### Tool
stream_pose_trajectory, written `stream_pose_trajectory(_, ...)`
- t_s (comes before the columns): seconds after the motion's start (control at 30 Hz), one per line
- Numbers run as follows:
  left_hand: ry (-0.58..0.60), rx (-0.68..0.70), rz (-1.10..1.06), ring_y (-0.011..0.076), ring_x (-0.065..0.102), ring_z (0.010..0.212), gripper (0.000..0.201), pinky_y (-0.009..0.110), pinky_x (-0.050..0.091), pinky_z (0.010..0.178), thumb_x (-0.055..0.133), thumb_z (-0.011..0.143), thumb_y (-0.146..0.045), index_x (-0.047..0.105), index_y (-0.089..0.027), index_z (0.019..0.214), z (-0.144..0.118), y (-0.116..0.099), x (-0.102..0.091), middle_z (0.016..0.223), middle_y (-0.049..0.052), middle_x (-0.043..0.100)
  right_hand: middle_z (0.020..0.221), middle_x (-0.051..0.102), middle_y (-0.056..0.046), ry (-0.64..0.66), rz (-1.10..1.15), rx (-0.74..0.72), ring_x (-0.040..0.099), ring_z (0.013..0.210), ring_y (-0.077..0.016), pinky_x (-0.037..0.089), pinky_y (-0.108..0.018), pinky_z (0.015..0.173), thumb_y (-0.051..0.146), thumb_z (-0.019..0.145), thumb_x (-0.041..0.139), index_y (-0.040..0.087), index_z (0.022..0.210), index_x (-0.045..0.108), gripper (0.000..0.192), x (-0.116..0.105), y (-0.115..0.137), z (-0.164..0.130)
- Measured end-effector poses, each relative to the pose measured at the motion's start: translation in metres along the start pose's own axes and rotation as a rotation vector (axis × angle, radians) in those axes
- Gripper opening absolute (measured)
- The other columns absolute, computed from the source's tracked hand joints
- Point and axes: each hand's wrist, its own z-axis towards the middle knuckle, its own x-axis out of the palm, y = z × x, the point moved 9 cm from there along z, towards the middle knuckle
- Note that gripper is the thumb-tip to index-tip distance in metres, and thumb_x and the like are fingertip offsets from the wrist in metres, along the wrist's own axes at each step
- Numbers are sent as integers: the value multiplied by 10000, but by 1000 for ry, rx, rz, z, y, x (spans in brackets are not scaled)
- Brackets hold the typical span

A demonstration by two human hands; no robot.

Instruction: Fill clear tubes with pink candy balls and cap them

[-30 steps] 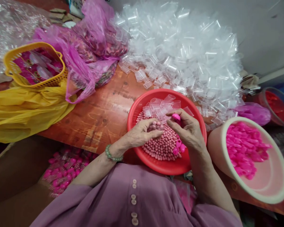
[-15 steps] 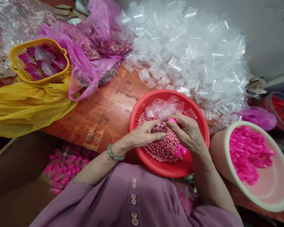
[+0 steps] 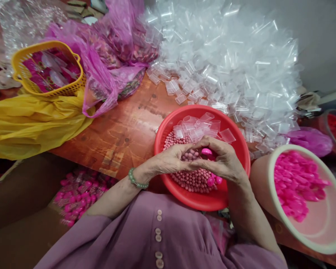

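over the round red plastic basin (image 3: 168, 129) of small pink beads (image 3: 192, 177), our right hand (image 3: 225, 162) pinched a bright pink plastic cap (image 3: 206, 151); our left hand (image 3: 170, 160), fingers curled narrow, met it from the left.

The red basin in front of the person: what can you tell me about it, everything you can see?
The red basin is round, smooth and glossy, apparently plastic, sitting upright on the wooden table at its near edge. It holds a heap of small pink balls, some clear plastic cups at the far side and a few bright pink caps. Both hands, left hand and right hand, meet over it.
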Motion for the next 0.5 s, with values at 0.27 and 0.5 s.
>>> stream_pose_trajectory(0.27, -18, -62, -19, 76, 526, 727, 435, 245, 441, 752, 870, 618, -270, 644, -116, 957, 0, 2, -1, 808, -16, 573, 754, 666, -13, -42, -11, -42, 601, 646, -132, 473, -263, 616, 364, 789, 769, 195, 917, 672, 234, -2, -1, -2)
stream_pose_trajectory(0.5, -21, -91, -5, 82, 525, 736, 437, 244, 436, 753, 857, 622, -222, 650, -121, 994, 1, 5, -1, 794, -19, 573, 818, 667, -21, 97, 11, -29, 603, 697, -130, 482, -255, 625, 316, 828, 729, 202, 950, 620, 199, 7, -3, 0)
